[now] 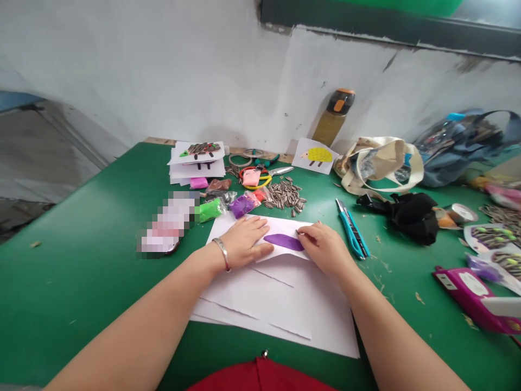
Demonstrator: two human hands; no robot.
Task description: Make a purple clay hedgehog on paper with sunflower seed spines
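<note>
A white sheet with a flat purple clay shape [284, 241], long and pointed at its left end, lies on a stack of white paper [280, 304]. My left hand [245, 239] rests flat over the sheet's left side, fingers spread, thumb just below the purple clay. At the clay's right end, my right hand [323, 244] pinches with thumb and forefinger. A small dark tip, like a sunflower seed, shows at those fingertips; the fingers hide most of it. Beyond the sheet lies a loose pile of sunflower seeds [285, 195].
Bagged clay in green [210, 210] and purple [243, 205] lies behind my left hand. Scissors [280, 170] are near the seeds. A blue utility knife [352, 229] lies right of my right hand. Finished pictures [196, 155], a bottle [334, 117] and a cloth bag [380, 163] stand farther back.
</note>
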